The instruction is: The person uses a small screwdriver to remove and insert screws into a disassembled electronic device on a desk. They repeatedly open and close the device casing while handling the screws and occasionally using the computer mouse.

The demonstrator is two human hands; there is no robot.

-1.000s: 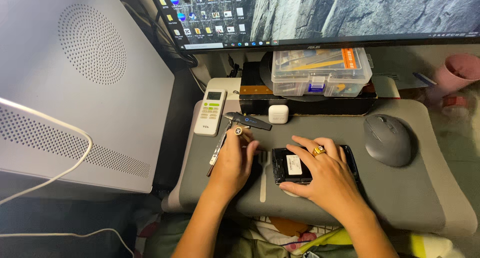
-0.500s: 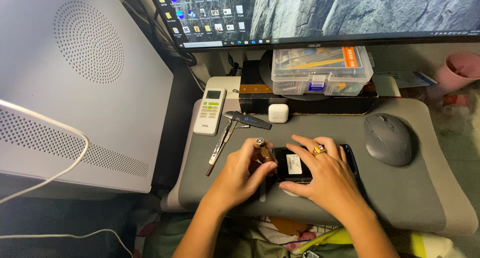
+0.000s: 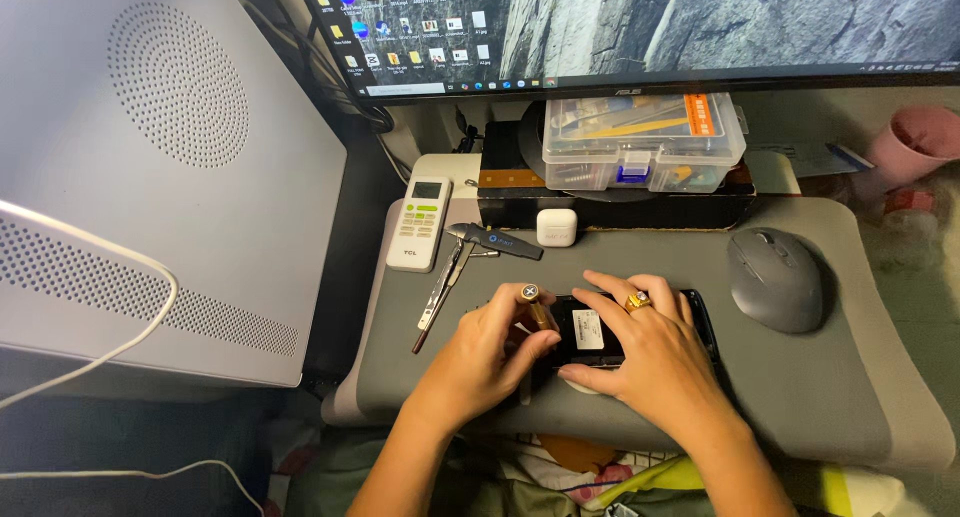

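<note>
My left hand (image 3: 495,352) grips a small screwdriver with a gold-coloured handle (image 3: 534,305), its tip pointing down at the left edge of a black opened device (image 3: 590,332) with a white label. My right hand (image 3: 640,352), wearing a gold ring, lies flat over that device and pins it to the grey desk mat (image 3: 820,397). Both hands meet over the device near the mat's front edge.
Loose thin tools (image 3: 440,292) and a dark pry tool (image 3: 495,241) lie left of the hands. A white remote (image 3: 420,222), white earbud case (image 3: 556,228), grey mouse (image 3: 776,279), clear parts box (image 3: 645,142), monitor (image 3: 650,27) and white computer case (image 3: 150,177) surround the mat.
My left hand moved from the loose tools on the left over to the device, bringing the screwdriver with it. My right hand stayed on the device.
</note>
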